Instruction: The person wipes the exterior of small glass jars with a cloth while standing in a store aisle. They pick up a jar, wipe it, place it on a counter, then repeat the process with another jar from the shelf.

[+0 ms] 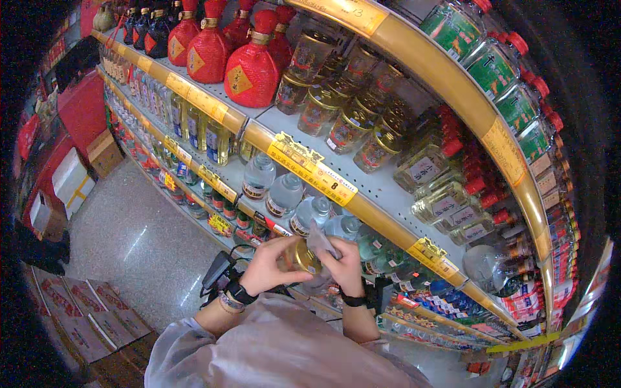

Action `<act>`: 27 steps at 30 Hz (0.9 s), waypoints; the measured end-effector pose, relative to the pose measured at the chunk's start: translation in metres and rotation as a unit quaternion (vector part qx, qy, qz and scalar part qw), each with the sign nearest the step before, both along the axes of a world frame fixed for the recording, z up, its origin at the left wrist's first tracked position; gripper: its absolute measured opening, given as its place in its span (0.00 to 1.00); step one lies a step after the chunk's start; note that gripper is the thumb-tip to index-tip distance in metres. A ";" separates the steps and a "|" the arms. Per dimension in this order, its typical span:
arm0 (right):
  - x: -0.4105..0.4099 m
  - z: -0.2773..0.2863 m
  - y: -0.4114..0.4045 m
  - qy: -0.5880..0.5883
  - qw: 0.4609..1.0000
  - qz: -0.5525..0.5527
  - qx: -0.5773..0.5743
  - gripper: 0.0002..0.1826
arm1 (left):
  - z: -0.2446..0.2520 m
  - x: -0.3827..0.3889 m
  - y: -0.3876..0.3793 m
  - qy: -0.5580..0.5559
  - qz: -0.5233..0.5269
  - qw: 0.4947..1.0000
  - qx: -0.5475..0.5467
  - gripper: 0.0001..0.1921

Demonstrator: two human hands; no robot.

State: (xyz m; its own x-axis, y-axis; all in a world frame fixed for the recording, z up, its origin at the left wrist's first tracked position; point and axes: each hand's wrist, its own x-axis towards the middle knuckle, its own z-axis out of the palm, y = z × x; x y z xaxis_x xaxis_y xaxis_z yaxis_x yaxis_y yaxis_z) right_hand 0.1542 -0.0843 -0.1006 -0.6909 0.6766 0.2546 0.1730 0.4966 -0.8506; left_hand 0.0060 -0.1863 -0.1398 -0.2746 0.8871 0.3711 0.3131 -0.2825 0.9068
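Note:
My left hand (271,264) grips a small glass jar with a gold metal lid (307,257), tilted so that its lid faces to the right. In my right hand (343,264) is a crumpled grey cloth (321,242), pinched between thumb and fingers beside the lid. Both hands are in front of my body, below the shelf edge. Similar gold-lidded jars (345,127) stand in rows on the shelf above, some stacked. Just beyond my hands, large clear glass bottles (310,213) line the shelf below.
Red bottles (252,72) stand at the upper left, and flat clear bottles with red caps (446,203) at the right. A curved upper shelf edge (436,53) overhangs, holding green-labelled jugs (490,72). Cardboard cartons (87,310) sit on the speckled floor (131,233) at left.

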 end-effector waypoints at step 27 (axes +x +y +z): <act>-0.007 -0.004 -0.003 0.021 0.996 -0.045 -0.075 0.10 | -0.004 -0.009 0.008 -0.037 -0.006 0.999 -0.017 0.38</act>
